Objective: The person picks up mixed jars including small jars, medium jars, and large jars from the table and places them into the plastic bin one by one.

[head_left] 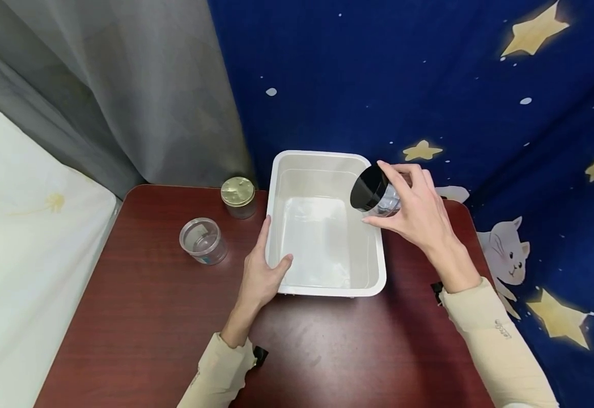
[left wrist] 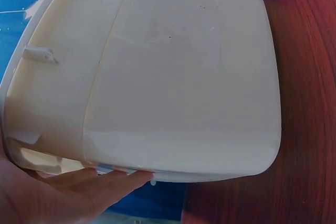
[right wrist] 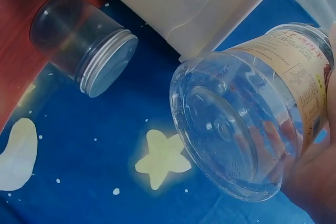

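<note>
**Jar (head_left: 391, 203) at right rim of white tub (head_left: 335, 291)**

Head: my right hand (head_left: 421, 218) grips the jar; loading seems in hand, calling next for lowering inside. Left wrist: my left hand (left wrist: 65, 198) pinches the tub's left rim. Right wrist: that hand curls round the label (right wrist: 294, 59).

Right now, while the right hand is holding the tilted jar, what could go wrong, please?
The tilted jar could slip from the right hand, or its black end might knock the right rim of the white bin. If the left hand shifts the bin leftward, it may bump the gold-lidded jar, which stands close to the bin and to the far edge of the table.
</note>
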Available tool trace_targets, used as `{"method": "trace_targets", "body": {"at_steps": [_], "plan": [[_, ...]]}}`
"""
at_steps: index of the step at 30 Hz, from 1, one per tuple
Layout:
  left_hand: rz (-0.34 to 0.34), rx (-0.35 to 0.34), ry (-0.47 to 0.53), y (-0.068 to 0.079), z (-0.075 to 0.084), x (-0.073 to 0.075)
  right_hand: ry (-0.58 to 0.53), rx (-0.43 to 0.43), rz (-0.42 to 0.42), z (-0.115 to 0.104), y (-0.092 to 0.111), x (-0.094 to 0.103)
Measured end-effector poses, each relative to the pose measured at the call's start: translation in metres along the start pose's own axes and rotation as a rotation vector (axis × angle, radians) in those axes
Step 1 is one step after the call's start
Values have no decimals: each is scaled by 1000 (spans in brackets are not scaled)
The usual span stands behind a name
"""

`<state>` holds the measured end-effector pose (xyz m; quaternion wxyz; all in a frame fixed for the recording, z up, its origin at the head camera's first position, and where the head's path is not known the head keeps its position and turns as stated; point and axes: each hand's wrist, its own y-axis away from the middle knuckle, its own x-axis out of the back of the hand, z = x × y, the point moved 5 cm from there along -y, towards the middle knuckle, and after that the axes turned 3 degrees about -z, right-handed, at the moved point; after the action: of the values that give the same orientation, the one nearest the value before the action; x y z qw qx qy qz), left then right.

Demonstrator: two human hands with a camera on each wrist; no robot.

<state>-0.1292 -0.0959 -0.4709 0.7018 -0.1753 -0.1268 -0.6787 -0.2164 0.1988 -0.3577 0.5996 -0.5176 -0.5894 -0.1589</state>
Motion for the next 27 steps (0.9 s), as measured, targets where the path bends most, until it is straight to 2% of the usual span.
{"method": "trace_targets", "body": {"at_steps": [12, 27], "plan": [[30, -12, 25, -1, 1, 0, 41, 87, -18, -12, -19, 3], [33, -11, 19, -1, 1, 0, 51, 146, -109, -22, -47, -16]]}}
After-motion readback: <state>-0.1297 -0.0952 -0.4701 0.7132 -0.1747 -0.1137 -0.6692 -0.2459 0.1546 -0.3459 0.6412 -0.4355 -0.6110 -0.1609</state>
